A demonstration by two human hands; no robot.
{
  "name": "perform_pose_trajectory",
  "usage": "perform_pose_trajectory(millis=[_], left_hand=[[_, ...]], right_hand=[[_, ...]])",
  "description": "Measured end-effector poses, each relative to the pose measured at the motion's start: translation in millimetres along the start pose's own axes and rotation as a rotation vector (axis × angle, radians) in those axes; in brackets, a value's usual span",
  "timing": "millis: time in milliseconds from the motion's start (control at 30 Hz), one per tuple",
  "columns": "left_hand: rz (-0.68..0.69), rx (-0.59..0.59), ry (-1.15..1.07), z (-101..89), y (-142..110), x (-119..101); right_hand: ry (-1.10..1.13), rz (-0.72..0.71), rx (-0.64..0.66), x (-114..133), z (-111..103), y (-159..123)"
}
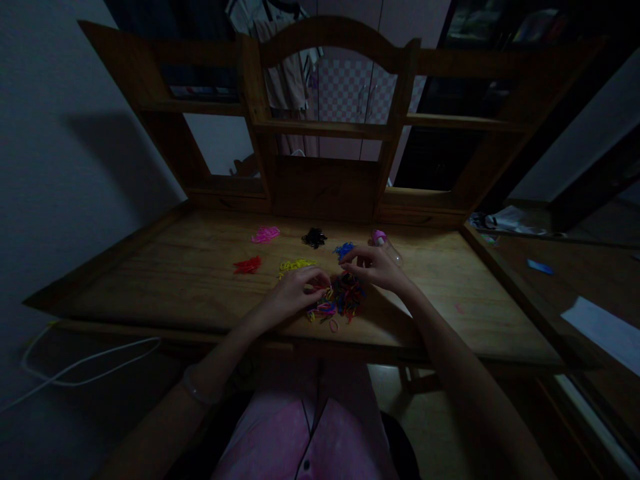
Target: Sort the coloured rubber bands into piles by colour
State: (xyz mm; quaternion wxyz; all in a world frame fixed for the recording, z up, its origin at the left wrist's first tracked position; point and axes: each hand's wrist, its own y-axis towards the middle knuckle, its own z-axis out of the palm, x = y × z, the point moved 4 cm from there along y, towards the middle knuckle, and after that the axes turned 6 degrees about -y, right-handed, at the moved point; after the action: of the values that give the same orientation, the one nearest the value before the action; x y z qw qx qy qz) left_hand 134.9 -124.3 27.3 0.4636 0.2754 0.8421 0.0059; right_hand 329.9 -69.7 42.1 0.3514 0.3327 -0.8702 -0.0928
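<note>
Small rubber bands in mixed colours lie in a loose pile (pixel 349 297) near the desk's front edge. My left hand (pixel 297 290) rests at the pile's left side, thumb and fingers curled in on a few bands. Above the pile's far side, my right hand (pixel 375 267) has its thumb and forefinger pinched together; what is between them is too small and dark to make out. Single-colour heaps lie beyond: yellow bands (pixel 295 265) partly behind my left hand, blue bands (pixel 344 250) by my right fingertips, red bands (pixel 247 265), pink bands (pixel 265 234) and black bands (pixel 315 237).
A clear bottle with a pink cap (pixel 380 237) lies behind my right hand. The wooden desk (pixel 165 273) has a shelf frame (pixel 325 127) along its back. At the right, a lower surface bears a white paper (pixel 603 330). A white cable (pixel 90 363) hangs at the left.
</note>
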Motion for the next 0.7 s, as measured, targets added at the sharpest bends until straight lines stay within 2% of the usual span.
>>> perform_pose_trajectory(millis=[133, 233, 467, 700], left_hand=[[-0.033, -0.022, -0.027, -0.5, -2, 1], [-0.037, -0.036, -0.048, -1.0, -2, -1], [-0.026, -0.066, -0.058, 1.5, -1, 1], [-0.044, -0.069, -0.069, 3.0, -1, 3]], right_hand=[[0.007, -0.048, 0.188, -1, 13, -3], [0.033, -0.074, 0.263, 1, 18, -4], [0.058, -0.137, 0.291, 3, 26, -4], [0.107, -0.131, 0.270, 5, 25, -3]])
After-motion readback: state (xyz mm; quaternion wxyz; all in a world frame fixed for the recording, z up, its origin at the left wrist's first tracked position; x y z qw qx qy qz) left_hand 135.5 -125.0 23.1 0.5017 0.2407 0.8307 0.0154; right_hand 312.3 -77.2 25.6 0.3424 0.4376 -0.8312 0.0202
